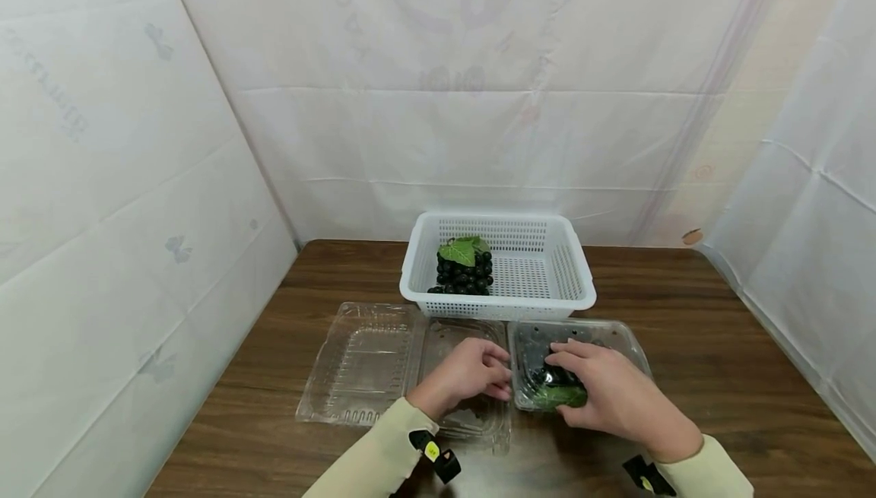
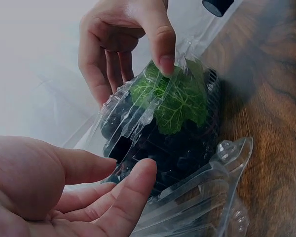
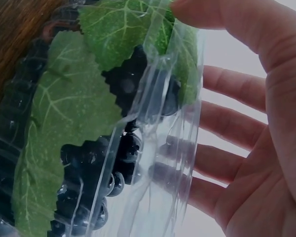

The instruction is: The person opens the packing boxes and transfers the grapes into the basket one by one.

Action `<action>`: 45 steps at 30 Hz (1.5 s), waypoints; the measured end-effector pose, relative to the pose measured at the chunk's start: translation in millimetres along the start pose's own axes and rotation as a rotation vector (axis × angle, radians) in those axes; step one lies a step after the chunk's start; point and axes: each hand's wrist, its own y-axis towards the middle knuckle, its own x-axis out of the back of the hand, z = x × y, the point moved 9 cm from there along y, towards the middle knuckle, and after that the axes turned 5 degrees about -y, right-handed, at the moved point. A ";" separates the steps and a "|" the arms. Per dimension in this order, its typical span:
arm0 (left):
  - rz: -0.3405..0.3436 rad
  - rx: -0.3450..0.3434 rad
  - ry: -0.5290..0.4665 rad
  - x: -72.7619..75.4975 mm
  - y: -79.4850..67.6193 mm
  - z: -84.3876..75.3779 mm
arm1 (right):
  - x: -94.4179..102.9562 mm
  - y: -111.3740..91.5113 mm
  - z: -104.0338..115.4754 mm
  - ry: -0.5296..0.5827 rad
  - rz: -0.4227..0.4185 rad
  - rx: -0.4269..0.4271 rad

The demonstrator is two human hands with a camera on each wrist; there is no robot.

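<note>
A clear plastic clamshell box (image 1: 616, 331), its lid down, holds dark grapes (image 2: 172, 153) and a green leaf (image 2: 180, 101). My right hand (image 1: 612, 391) spans this lid, the fingers resting on top and the thumb touching the front rim. In the right wrist view its fingers (image 3: 232, 118) show beside the clear plastic. Close to the box's left side is my left hand (image 1: 468, 372), fingers loosely bent, with nothing between thumb and fingertips. Beneath the left hand lies a second clamshell box (image 1: 372, 361), spread open on the table; the forearm hides part of it.
Behind the boxes stands a white perforated basket (image 1: 498, 308). Inside it, on the left, is a bunch of dark grapes (image 1: 465, 277) with green leaves. White sheeting (image 1: 438, 141) hangs behind the brown wooden table (image 1: 725, 376) and along both sides.
</note>
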 end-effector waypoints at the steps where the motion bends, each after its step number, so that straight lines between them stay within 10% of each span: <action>1: 0.005 0.004 -0.013 -0.9 0.9 1.4 | -0.3 -0.3 0.2 -0.003 0.000 0.002; 45: 0.054 0.055 0.091 -10.6 7.8 5.5 | -6.1 25.6 40.6 -0.319 0.000 0.188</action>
